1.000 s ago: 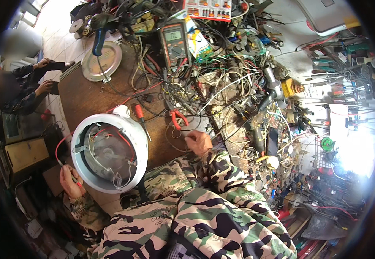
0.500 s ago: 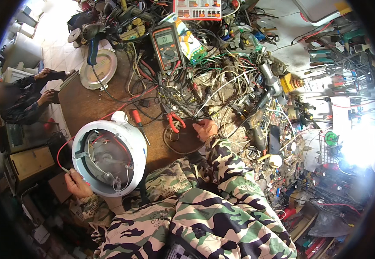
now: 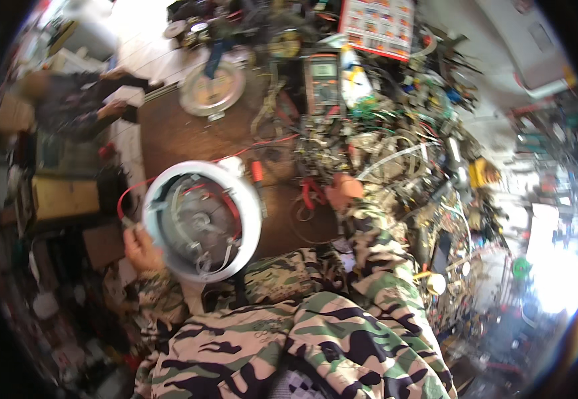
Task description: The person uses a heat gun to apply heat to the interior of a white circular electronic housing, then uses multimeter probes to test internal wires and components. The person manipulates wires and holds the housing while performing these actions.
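Observation:
At the left, my left hand (image 3: 142,249) is closed on the end of a red test lead (image 3: 121,199), beside a round white appliance housing (image 3: 254,233). The housing stands with its open side up, showing loose wires and a dark inner plate. My right hand (image 3: 343,191) rests with curled fingers on the wooden table, right of red-handled pliers (image 3: 311,194); blur hides what its fingers hold. A red-handled screwdriver (image 3: 257,173) lies between housing and pliers. Farther back, a multimeter (image 3: 323,85) stands among tangled wires; the red lead runs toward it.
A round metal lid (image 3: 213,90) lies at the table's (image 3: 169,133) far left. Piled wires and parts (image 3: 395,143) cover the right side, with a silver heat-gun-like tool (image 3: 455,159) among them. Across the table at left, another person (image 3: 69,103) has both hands forward.
The whole view has shifted and blurred, with the scene sliding right and slightly up. Both hands keep about the same places beside the housing and the pliers.

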Demonstrator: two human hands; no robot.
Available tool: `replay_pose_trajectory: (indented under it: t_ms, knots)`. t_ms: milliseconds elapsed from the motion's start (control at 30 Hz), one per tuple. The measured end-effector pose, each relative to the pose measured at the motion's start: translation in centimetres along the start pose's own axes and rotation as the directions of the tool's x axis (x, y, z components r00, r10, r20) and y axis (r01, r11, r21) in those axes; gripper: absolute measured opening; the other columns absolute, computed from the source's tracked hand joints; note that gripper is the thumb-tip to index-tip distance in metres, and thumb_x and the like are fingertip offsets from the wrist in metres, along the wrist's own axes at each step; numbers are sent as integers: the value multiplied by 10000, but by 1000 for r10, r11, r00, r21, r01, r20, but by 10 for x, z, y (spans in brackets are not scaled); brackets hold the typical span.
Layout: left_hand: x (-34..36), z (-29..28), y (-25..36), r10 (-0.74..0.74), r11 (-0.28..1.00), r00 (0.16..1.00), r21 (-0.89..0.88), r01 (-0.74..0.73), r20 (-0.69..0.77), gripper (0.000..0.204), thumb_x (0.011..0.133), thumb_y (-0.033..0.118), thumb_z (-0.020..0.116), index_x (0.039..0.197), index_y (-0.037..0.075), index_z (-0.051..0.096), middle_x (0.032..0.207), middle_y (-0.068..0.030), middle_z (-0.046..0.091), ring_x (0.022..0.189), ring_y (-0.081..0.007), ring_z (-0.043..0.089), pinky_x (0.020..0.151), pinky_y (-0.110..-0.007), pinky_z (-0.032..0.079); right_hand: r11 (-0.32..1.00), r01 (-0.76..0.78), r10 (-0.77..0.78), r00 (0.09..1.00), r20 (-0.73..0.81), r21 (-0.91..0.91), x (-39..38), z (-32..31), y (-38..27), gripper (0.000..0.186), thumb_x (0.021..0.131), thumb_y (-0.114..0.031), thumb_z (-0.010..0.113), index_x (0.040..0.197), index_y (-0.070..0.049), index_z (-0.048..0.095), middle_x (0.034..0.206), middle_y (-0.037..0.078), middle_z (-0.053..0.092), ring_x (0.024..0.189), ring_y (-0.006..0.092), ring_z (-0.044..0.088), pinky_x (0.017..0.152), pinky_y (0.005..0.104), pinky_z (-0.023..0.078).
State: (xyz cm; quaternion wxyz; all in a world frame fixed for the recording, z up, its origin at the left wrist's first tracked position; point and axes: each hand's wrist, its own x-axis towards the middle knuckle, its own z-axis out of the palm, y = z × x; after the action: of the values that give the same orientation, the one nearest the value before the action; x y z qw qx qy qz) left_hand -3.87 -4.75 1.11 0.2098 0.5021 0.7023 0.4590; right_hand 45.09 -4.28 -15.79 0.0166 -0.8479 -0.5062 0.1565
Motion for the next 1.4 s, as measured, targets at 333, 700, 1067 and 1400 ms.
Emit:
replay_pose_trajectory:
  t_ms: [333,700,1067,1400]
  knots:
    - [4,-30,23,-250,847,934,-408,339,257,259,1052,307,662,988,57,660,788,9,616,589,-73,542,518,-230,432,-103,-330,-822,559,107,938,-87,-181,-28,173,858,-12,838,920,-18,677,726,41,663,534,83,543,436,226,388]
    - [1,-30,32,-36,690,790,-557,462,612,202,991,80,722,1140,6,608,966,-96,707,801,-200,746,648,-279,579,-147,-30,-515,856,-50,989,-191,-194,-113,102,915,32,757,999,34,700,879,147,676,765,266,749,696,370,626]
    - [85,-17,65,328,885,843,-451,-117,426,146,989,-10,678,1124,-18,623,1007,-67,681,904,-142,713,764,-288,603,156,-5,-321,945,55,988,-231,-154,-164,198,978,-28,698,1156,58,714,1015,148,744,879,184,730,779,298,576]
    - [50,-17,82,456,865,739,-440,-239,495,189,969,7,703,1139,-26,628,1088,-128,655,965,-183,711,787,-308,649,113,86,-246,968,-56,990,-237,-141,-170,188,958,34,692,1143,51,726,1012,129,733,871,176,726,795,298,582]
